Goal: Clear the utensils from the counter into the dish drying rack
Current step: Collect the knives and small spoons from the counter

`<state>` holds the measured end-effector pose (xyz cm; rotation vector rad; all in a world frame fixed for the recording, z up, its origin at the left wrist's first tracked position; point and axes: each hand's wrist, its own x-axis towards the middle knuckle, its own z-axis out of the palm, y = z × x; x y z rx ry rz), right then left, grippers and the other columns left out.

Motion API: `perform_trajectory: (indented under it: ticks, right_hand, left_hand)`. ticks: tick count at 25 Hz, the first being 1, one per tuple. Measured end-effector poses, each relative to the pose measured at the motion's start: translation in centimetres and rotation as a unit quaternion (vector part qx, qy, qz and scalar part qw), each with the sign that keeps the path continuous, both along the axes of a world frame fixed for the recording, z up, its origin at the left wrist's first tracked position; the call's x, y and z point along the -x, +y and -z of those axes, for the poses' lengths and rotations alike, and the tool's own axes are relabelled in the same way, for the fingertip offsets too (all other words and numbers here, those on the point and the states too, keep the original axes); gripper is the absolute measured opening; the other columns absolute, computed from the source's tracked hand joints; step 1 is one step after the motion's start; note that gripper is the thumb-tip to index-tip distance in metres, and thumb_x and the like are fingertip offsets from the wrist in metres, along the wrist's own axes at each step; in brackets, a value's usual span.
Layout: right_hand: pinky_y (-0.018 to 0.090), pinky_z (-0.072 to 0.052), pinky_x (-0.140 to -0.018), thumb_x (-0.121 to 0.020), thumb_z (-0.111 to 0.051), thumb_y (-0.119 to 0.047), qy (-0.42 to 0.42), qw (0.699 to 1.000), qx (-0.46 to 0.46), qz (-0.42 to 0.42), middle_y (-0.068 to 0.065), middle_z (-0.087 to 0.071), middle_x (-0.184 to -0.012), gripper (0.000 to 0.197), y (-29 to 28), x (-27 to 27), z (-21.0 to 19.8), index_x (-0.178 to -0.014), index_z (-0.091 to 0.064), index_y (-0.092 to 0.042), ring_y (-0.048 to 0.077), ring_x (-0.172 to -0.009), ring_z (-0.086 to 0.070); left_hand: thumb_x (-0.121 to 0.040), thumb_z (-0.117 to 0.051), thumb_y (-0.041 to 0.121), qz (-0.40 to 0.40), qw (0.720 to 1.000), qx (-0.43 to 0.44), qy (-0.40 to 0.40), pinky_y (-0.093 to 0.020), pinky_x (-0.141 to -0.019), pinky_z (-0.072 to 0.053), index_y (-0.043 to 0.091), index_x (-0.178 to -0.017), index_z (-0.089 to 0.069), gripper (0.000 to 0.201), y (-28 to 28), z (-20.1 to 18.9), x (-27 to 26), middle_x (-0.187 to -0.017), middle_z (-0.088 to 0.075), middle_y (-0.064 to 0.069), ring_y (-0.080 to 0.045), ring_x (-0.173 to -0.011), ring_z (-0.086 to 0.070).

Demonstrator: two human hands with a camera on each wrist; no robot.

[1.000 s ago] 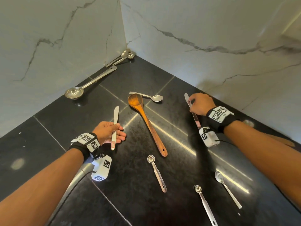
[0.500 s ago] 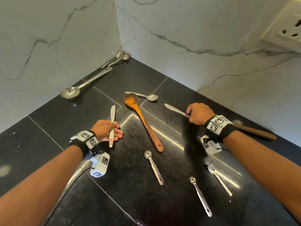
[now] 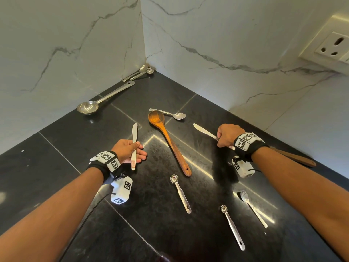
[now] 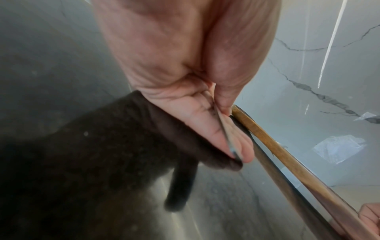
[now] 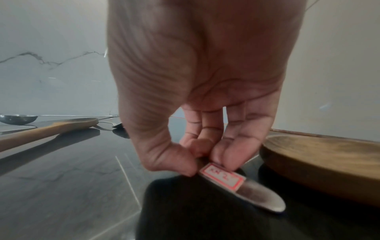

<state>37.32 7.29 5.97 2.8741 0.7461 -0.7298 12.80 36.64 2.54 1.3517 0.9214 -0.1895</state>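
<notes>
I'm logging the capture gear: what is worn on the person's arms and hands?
Bare forearms, no sleeves or gloves. Each wrist has a black band topped with white blocks bearing black square codes, and a white camera box hanging below. A black cable trails from the left one.

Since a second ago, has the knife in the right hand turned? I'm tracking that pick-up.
Yes. The knife in the right hand swung its blade tip left, toward the wooden spoon.

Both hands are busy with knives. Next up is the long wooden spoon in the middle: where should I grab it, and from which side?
Probably mid-handle on the wooden spoon, from above. It lies flat, bowl toward the corner, handle end nearest you, with bare counter either side.
</notes>
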Motion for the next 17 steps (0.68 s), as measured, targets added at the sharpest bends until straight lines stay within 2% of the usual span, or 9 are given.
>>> perform_trajectory:
  ticks: [4, 6, 9, 14, 17]
  right_hand:
    - [0.033, -0.057, -0.063, -0.065, -0.071, -0.020, 0.026, 0.999, -0.016, -0.017, 0.000, -0.068, -0.065, 0.008, -0.7, 0.4, 0.4, -0.069, -0.069, -0.013, 0.025, -0.071, -0.069]
    - [0.037, -0.059, -0.066, -0.067, -0.069, -0.020, 0.026, 0.999, -0.027, -0.022, 0.003, -0.066, -0.063, 0.009, -1.2, 0.8, 0.6, -0.067, -0.070, -0.011, 0.028, -0.072, -0.070]
    - [0.035, -0.060, -0.069, -0.072, -0.073, -0.028, 0.000, 0.997, -0.076, 0.004, 0.000, -0.072, -0.073, 0.008, -2.3, 0.9, 0.3, -0.071, -0.073, -0.020, 0.021, -0.073, -0.068]
    - [0.031, -0.057, -0.072, -0.081, -0.071, -0.027, 0.021, 0.990, -0.141, -0.017, -0.001, -0.076, -0.085, 0.011, -4.8, 2.7, -0.6, -0.083, -0.078, -0.020, 0.015, -0.079, -0.068]
    - [0.031, -0.056, -0.076, -0.082, -0.072, -0.024, 0.024, 0.965, -0.261, -0.010, -0.005, -0.075, -0.089, 0.012, -6.6, 5.0, -2.1, -0.091, -0.079, -0.023, 0.012, -0.080, -0.067]
  left_hand:
    - [-0.101, -0.047, 0.023, -0.011, 1.000, -0.004, -0.004, -0.030, -0.052, -0.059, -0.003, -0.101, -0.063, 0.030, -0.4, -0.5, 0.3, -0.084, -0.073, -0.022, -0.025, -0.064, -0.073]
    - [-0.102, -0.044, 0.022, -0.028, 1.000, -0.006, -0.007, -0.028, -0.051, -0.059, -0.002, -0.099, -0.063, 0.031, -1.2, -0.8, 0.6, -0.076, -0.074, -0.017, -0.022, -0.060, -0.073]
    - [-0.103, -0.038, 0.019, -0.080, 0.997, -0.010, -0.019, -0.023, -0.048, -0.056, 0.003, -0.093, -0.060, 0.030, -3.1, -1.6, 1.3, -0.060, -0.071, -0.008, -0.016, -0.050, -0.069]
    - [-0.103, -0.037, 0.017, -0.097, 0.991, -0.077, -0.058, -0.026, -0.057, -0.049, 0.007, -0.101, -0.062, 0.027, -8.2, -3.5, 3.9, -0.074, -0.071, -0.009, -0.012, -0.056, -0.065]
    - [-0.103, -0.039, 0.016, -0.085, 0.989, -0.075, -0.099, -0.029, -0.061, -0.048, 0.004, -0.104, -0.062, 0.026, -12.0, -4.8, 5.4, -0.077, -0.071, -0.011, -0.017, -0.064, -0.064]
